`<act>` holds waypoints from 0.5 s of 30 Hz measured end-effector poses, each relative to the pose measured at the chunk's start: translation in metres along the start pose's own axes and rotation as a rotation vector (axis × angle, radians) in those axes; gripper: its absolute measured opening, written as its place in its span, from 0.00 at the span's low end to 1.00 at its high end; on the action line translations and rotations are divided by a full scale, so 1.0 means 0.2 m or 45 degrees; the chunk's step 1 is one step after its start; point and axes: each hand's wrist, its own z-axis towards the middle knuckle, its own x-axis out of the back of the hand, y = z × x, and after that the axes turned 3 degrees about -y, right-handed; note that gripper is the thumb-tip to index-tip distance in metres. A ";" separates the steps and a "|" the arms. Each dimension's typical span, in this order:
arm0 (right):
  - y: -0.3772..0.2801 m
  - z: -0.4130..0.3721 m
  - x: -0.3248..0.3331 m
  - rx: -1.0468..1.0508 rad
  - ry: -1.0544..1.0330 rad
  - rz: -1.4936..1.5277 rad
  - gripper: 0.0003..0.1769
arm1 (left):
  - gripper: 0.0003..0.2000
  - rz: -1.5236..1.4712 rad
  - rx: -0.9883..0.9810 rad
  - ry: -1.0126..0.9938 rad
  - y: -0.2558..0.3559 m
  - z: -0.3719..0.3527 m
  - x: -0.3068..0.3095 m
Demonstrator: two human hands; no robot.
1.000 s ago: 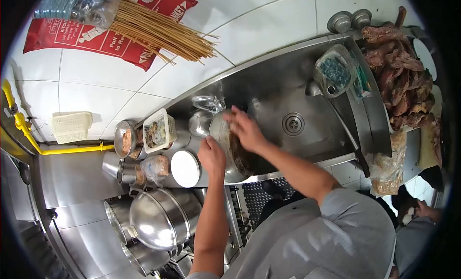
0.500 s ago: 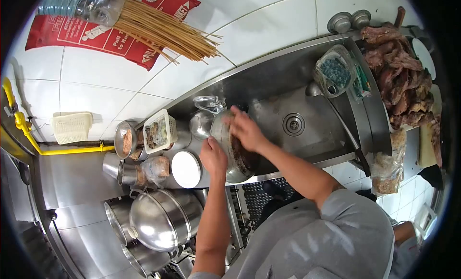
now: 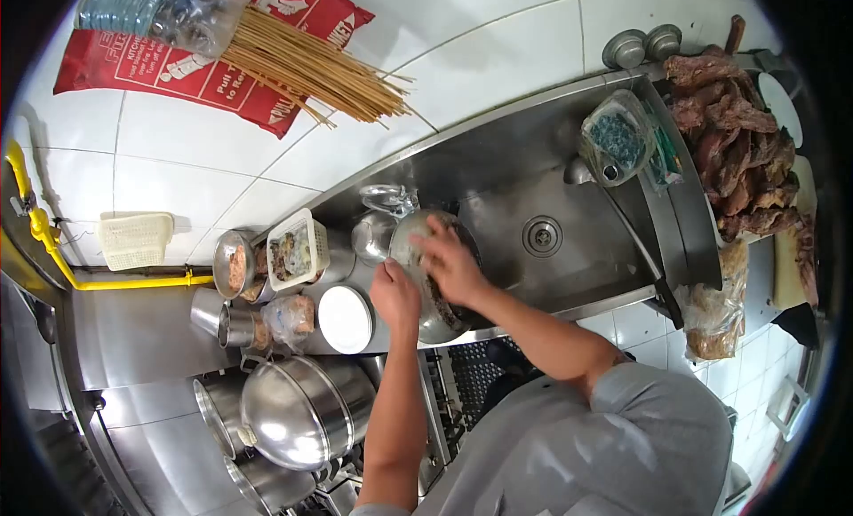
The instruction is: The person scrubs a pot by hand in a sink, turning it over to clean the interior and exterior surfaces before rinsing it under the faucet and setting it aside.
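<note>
A round metal pan (image 3: 439, 325) with dark brown grime on its surface is tilted at the left end of the sink (image 3: 569, 250). My left hand (image 3: 395, 296) is closed on the pan's near-left rim. Over the grimy side lies my right hand (image 3: 451, 264), its fingers spread; I see nothing held in it, though its palm is hidden. Just beyond the pan are a shiny metal bowl (image 3: 373, 238) and the faucet (image 3: 389, 196).
A ladle (image 3: 635, 236) leans across the sink's right side, below a plastic container with blue scrubbing material (image 3: 617, 136). Cooked meat (image 3: 733, 143) is piled at the right. To the left are a white lid (image 3: 345, 320), a white basket (image 3: 298, 250) and large pots (image 3: 298, 409).
My right hand has shifted slightly down over the pan's surface. The pan has turned or tilted a little, showing less of its dark side. My left hand stays at the rim.
</note>
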 end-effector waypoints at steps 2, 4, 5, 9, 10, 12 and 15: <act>-0.06 -0.04 0.03 0.069 -0.087 0.065 0.22 | 0.20 -0.092 -0.045 -0.002 -0.01 0.01 0.00; 0.18 0.13 0.04 -0.069 -0.075 0.325 0.21 | 0.20 -0.056 -0.031 -0.002 -0.01 0.03 0.00; 0.39 0.23 0.00 -0.233 -0.083 0.574 0.21 | 0.20 -0.017 -0.016 -0.016 -0.02 0.01 0.00; 0.05 0.08 0.02 -0.138 -0.022 0.131 0.23 | 0.20 0.007 0.012 -0.002 -0.02 0.01 0.00; -0.06 -0.02 0.01 0.010 -0.051 0.064 0.20 | 0.20 -0.032 -0.020 0.019 -0.02 0.01 -0.01; 0.01 -0.02 0.00 0.088 -0.040 0.068 0.19 | 0.20 -0.065 -0.054 0.043 -0.02 0.02 0.00; 0.38 0.25 0.03 -0.325 0.000 0.662 0.08 | 0.20 -0.028 -0.024 0.033 -0.04 -0.01 0.02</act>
